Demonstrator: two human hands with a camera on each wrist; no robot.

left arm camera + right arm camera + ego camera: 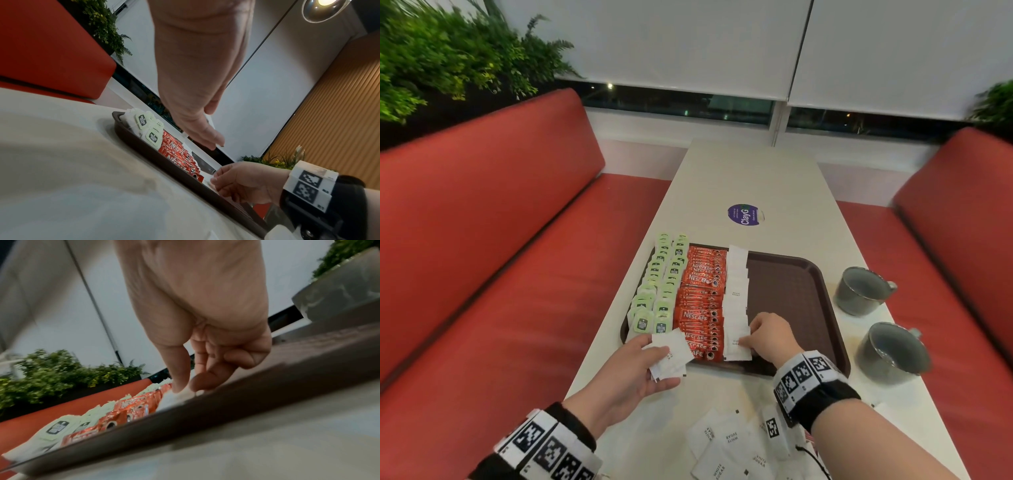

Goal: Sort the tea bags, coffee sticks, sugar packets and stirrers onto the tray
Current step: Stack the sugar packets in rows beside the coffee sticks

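Fingers (748, 341) of my right hand (768, 337) pinching a sugar packet (736, 346) onto the tray's (791, 284) white row could nudge it crooked, while my left hand (633, 368) grips spares (671, 356).

Red benches (493, 219) flank a white table (750, 178); blinds (654, 41) half cover dark windows (678, 102)

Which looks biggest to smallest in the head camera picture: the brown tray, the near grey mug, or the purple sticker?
1. Brown tray
2. Near grey mug; it sits closer to the camera than the sticker, which helps it look big.
3. Purple sticker
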